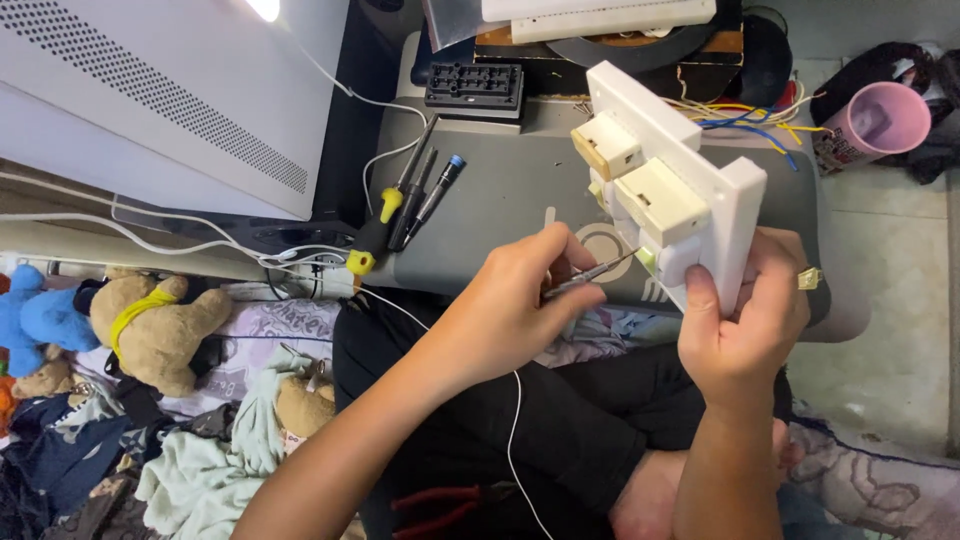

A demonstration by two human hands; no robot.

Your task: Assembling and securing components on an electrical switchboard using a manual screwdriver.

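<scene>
- Left hand (pixel 520 305) pinches a thin metal screwdriver (pixel 592 274), its tip at the switch plate's back.
- Right hand (pixel 745 320) grips the white switch plate (pixel 700 170) above the grey surface (pixel 500 190).

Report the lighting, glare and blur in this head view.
Head view: a bright lamp blows out at the top edge; the white switch plate is evenly lit and sharp; the left hand, holding a thin tool, looks crisp; frame edges bend slightly.

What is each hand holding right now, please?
Left hand: closed on a thin screwdriver.
Right hand: closed around the white switch plate.
</scene>
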